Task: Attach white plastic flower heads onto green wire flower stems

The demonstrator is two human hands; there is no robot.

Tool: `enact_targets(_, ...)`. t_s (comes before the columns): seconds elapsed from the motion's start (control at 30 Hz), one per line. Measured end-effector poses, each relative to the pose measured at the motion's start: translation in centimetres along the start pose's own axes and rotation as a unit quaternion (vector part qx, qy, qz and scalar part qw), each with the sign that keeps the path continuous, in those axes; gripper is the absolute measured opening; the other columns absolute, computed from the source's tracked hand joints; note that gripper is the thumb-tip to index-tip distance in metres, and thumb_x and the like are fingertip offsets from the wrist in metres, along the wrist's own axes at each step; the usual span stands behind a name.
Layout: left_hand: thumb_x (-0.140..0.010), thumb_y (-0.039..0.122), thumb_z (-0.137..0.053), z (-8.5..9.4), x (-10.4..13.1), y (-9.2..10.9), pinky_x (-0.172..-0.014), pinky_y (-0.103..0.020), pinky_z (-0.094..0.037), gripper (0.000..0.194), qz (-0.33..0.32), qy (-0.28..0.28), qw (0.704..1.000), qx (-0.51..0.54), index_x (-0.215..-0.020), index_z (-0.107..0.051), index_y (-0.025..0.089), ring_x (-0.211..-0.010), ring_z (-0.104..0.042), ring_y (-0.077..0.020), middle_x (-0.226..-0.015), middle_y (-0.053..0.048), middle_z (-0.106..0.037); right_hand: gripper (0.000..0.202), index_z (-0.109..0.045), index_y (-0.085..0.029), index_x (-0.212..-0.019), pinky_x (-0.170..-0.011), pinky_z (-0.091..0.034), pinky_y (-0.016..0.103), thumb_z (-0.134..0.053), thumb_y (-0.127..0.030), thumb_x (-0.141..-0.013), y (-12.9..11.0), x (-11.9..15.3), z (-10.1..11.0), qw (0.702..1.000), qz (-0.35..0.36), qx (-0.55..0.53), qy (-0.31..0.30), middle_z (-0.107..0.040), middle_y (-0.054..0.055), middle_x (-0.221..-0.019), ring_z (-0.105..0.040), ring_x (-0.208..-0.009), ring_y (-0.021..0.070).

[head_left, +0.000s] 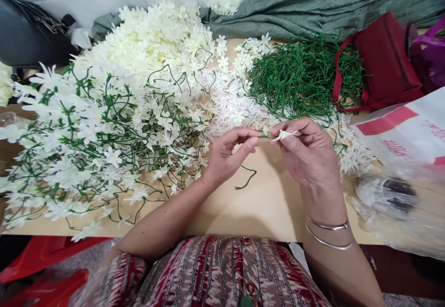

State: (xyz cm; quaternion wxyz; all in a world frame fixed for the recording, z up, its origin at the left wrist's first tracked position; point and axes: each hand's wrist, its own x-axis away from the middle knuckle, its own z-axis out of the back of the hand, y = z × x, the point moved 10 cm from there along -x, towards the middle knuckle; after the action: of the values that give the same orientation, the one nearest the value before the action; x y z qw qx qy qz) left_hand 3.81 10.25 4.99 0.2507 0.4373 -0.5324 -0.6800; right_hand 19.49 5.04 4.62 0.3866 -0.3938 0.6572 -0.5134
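Note:
My left hand (232, 153) pinches a green artificial flower stem (246, 168) between thumb and forefinger; its curved lower end hangs below the palm over the table. Facing it, my right hand (308, 152) holds a small white artificial flower (285, 134) in its fingertips. The stem's green tip lies close to the flower; whether they touch I cannot tell. Left of my hands is a heap of white flowers on green stems (114, 126). Beyond them lie white spiky flower pieces (232, 98) and a pile of loose green stems (295, 75).
Cream-white blossoms (163, 34) are heaped at the back against the tiled wall. A dark red bag (389, 59), a white and pink paper bag (410, 124) and clear plastic (392, 200) occupy the right. A black bag (31, 34) stands far left; red stools (41, 260) are below the table.

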Motion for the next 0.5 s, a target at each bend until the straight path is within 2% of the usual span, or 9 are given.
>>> enact_targets(0.1, -0.095, 0.06, -0.07, -0.3, 0.0, -2.1, -0.058, -0.028, -0.054, 0.038, 0.088, -0.012, 0.992, 0.089, -0.1, -0.075, 0.023, -0.063, -0.063, -0.013, -0.075, -0.002, -0.07, 0.038, -0.064, -0.031, -0.079, -0.068, -0.06, 0.043, -0.089, -0.059, -0.073, -0.4, 0.1, 0.8, 0.999, 0.017, 0.042, 0.02, -0.075, 0.0, -0.079, -0.068, -0.066, 0.0211)
enact_targets(0.23, -0.09, 0.062, -0.076, -0.9, 0.1, -3.3, -0.057, -0.026, -0.052, 0.039, 0.143, -0.031, 0.98, 0.136, -0.095, -0.074, 0.023, -0.062, -0.061, -0.012, -0.071, 0.0, -0.066, 0.028, -0.071, -0.031, -0.085, -0.062, -0.054, 0.039, -0.087, -0.052, -0.079, -0.4, 0.2, 1.8, 0.996, 0.023, 0.078, 0.025, -0.073, 0.0, -0.075, -0.065, -0.062, 0.0195)
enact_targets(0.33, -0.091, 0.059, -0.076, -1.1, 0.1, -3.5, -0.06, -0.027, -0.055, 0.037, 0.153, -0.048, 0.98, 0.115, -0.093, -0.074, 0.023, -0.065, -0.065, -0.0132, -0.075, -0.001, -0.07, 0.021, -0.075, -0.029, -0.084, -0.062, -0.051, 0.034, -0.089, -0.044, -0.078, 0.6, 0.1, 1.9, 0.996, -0.014, 0.087, -0.003, -0.072, -0.001, -0.075, -0.062, -0.065, 0.0166)
enact_targets(0.5, -0.091, 0.059, -0.075, -1.2, 0.0, -3.6, -0.064, -0.029, -0.058, 0.036, 0.131, -0.054, 0.986, 0.084, -0.092, -0.074, 0.022, -0.071, -0.07, -0.0152, -0.081, -0.002, -0.074, 0.027, -0.077, -0.025, -0.085, -0.066, -0.051, 0.032, -0.09, -0.046, -0.074, 2.7, -0.1, 1.6, 0.994, -0.083, 0.062, -0.045, -0.071, -0.002, -0.079, -0.059, -0.068, 0.0139)
